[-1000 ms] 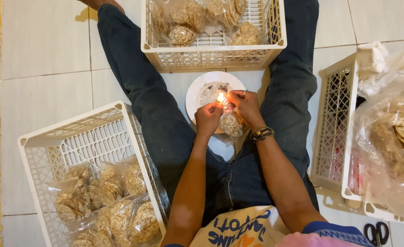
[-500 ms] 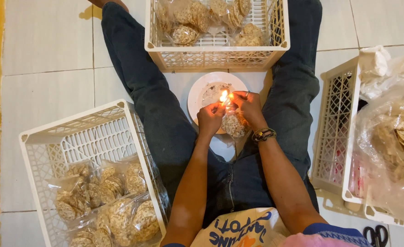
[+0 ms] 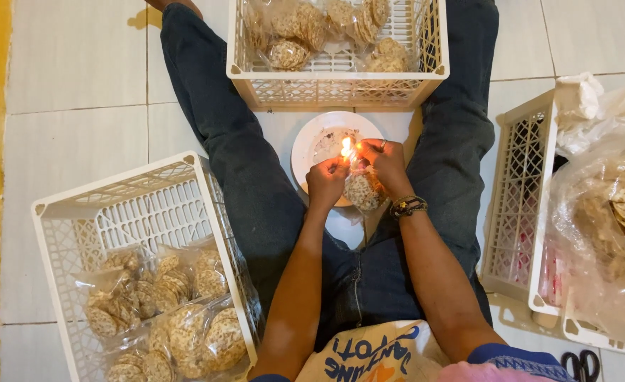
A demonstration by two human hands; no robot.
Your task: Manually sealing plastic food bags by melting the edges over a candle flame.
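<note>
Left grip (image 3: 325, 185), right grip (image 3: 385, 164) pinched together

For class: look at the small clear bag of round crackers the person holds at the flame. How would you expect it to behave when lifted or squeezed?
The small bag is thin clear film, gathered at the top between left hand and right hand, so probably floppy. It holds only a few flat crackers, so likely light. The crackers look dry and thin, so a hard squeeze might break them.

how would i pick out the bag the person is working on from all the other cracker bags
Find the white plate on the floor between the person's legs, just below the far crate. Over it the left hand and right hand hold a small clear bag of round crackers. It alone is outside a crate, its top at a small flame.
</note>
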